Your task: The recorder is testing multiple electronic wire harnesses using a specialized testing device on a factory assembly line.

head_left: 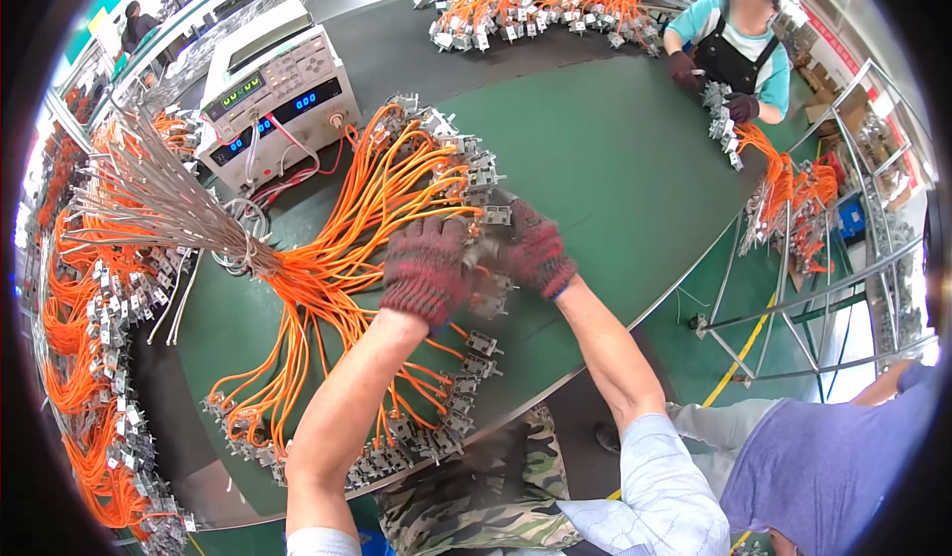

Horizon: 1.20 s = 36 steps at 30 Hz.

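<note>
Gloves on both my hands, dark red knit. Left hand (426, 270) closes over orange wires (347, 248) just short of their metal connectors (474, 174), fingers curled tight, pinning them flat on green table (615, 179). Right hand (535, 250) grips one connector (492, 248) between the hands, fingers narrow around it. Harness fans out from tied waist (260, 256); bare grey leads (159, 194) splay toward white tester (278, 90), probably so each end stays reachable. Co-worker (739, 50) at far edge handles another bundle.
</note>
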### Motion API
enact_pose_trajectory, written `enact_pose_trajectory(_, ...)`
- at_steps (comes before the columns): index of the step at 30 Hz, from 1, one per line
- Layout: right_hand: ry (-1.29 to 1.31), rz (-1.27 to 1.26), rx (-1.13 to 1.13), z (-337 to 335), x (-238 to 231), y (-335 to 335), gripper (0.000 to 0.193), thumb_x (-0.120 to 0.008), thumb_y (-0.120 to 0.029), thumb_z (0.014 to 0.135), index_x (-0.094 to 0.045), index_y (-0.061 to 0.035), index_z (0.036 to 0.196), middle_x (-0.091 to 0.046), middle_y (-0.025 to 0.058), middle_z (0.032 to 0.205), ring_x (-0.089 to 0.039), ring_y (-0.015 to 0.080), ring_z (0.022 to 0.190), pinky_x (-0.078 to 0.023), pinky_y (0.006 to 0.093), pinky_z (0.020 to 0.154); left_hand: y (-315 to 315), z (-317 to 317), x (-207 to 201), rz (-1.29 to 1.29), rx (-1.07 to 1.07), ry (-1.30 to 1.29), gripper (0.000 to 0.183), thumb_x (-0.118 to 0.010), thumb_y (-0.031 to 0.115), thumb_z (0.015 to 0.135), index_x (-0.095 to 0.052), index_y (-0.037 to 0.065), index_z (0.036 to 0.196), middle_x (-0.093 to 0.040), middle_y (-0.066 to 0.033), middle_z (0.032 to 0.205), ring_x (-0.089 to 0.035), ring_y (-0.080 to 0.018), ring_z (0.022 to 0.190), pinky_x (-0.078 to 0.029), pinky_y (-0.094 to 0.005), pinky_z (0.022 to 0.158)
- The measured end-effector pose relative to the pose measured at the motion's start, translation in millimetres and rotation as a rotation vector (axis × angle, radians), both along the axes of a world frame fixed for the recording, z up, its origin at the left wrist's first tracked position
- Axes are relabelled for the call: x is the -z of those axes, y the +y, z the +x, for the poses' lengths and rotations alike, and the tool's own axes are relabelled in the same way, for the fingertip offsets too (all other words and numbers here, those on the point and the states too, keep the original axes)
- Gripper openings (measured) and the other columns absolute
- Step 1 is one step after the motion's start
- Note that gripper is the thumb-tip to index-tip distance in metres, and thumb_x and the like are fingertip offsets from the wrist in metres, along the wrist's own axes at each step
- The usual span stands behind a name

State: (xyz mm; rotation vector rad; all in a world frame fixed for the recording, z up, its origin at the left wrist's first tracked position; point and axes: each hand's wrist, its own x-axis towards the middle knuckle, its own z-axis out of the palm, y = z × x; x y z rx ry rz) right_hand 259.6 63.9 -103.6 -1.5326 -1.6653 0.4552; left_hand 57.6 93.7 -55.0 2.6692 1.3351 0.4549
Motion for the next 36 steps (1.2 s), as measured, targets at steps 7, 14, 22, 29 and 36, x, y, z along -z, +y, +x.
enact_pose_trajectory(7, 0.131, -0.257, -0.057, 6.1, -2.3, -30.8, 0.073, -0.087, -0.054, 0.087, -0.068, -0.0049, 0.137, -0.078, 0.0199, 0.116, -0.075, 0.0288, 0.108, -0.058, 0.0434, 0.095, 15.5, -4.1, -0.7, -0.244, 0.202, 0.120, 0.040, -0.066, 0.042, 0.099, -0.072, 0.012, 0.125, -0.075, -0.0214, 0.113, -0.071, -0.0433, 0.108, -0.054, -0.0551, 0.095)
enact_pose_trajectory(14, 0.425, -0.258, -0.092, 19.8, 9.7, -66.9, 0.078, -0.085, -0.044, 0.090, -0.057, -0.0055, 0.152, -0.074, 0.0207, 0.131, -0.074, 0.0295, 0.118, -0.057, 0.0425, 0.098, -6.8, -10.5, 14.1, -0.321, 0.201, 0.135, 0.033, -0.067, 0.037, 0.099, -0.075, 0.013, 0.120, -0.077, -0.0206, 0.099, -0.073, -0.0427, 0.095, -0.057, -0.0525, 0.085)
enact_pose_trajectory(22, 0.124, -0.487, 0.120, -13.8, -18.9, -106.2, 0.056, -0.078, -0.031, 0.096, -0.060, -0.0016, 0.140, -0.076, 0.0199, 0.119, -0.074, 0.0315, 0.108, -0.059, 0.0417, 0.092, -9.9, -2.0, 14.0, -0.341, 0.068, 0.094, 0.048, -0.068, 0.023, 0.096, -0.061, 0.022, 0.143, -0.076, -0.0217, 0.097, -0.073, -0.0445, 0.093, -0.056, -0.0539, 0.083)
enact_pose_trajectory(29, -0.083, -0.441, -0.162, 3.8, -19.3, -117.6, 0.033, -0.073, -0.023, 0.099, -0.070, -0.0061, 0.128, -0.075, 0.0185, 0.116, -0.073, 0.0357, 0.103, -0.058, 0.0442, 0.092, -19.4, 5.5, 11.1, -0.054, 0.175, 0.177, 0.032, -0.072, 0.021, 0.089, -0.074, 0.020, 0.121, -0.075, -0.0142, 0.103, -0.071, -0.0374, 0.100, -0.056, -0.0516, 0.081)
enact_pose_trajectory(36, -0.217, 0.264, -0.109, 29.9, -59.7, -51.4, 0.050, -0.075, -0.032, 0.098, -0.067, -0.0010, 0.137, -0.073, 0.0209, 0.122, -0.070, 0.0353, 0.113, -0.057, 0.0475, 0.102, -12.9, 6.7, 12.8, 0.323, 0.231, 0.042, 0.036, -0.079, 0.032, 0.080, -0.072, 0.012, 0.111, -0.065, -0.0113, 0.121, -0.060, -0.0323, 0.119, -0.047, -0.0524, 0.097)
